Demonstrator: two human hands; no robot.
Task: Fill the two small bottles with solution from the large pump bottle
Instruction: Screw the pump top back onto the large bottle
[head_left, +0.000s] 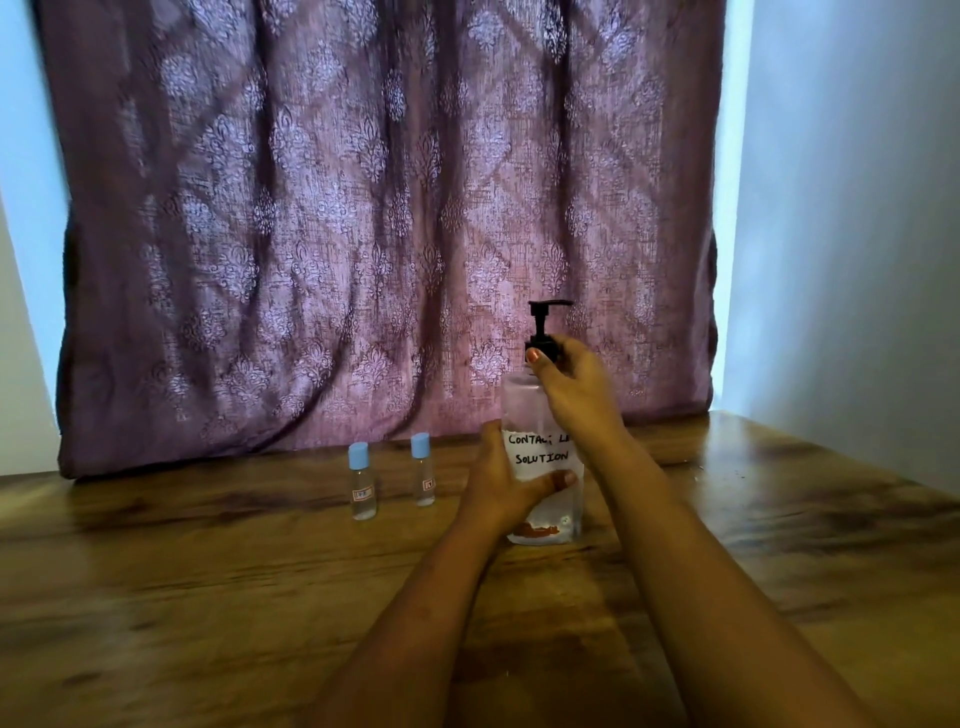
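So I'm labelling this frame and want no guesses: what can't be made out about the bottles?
Head view only:
- Pump bottle label: its right end is hidden behind the right hand's wrist.
- Pump bottle's fill level: the left hand covers the frosted body.
- Stickers on the left small bottle and right small bottle: too small to read.

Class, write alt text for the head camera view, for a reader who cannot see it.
The left hand holds the large pump bottle while the right hand grips its black pump collar. The nearer small bottle and farther small bottle stand capped beside it on a wooden table.
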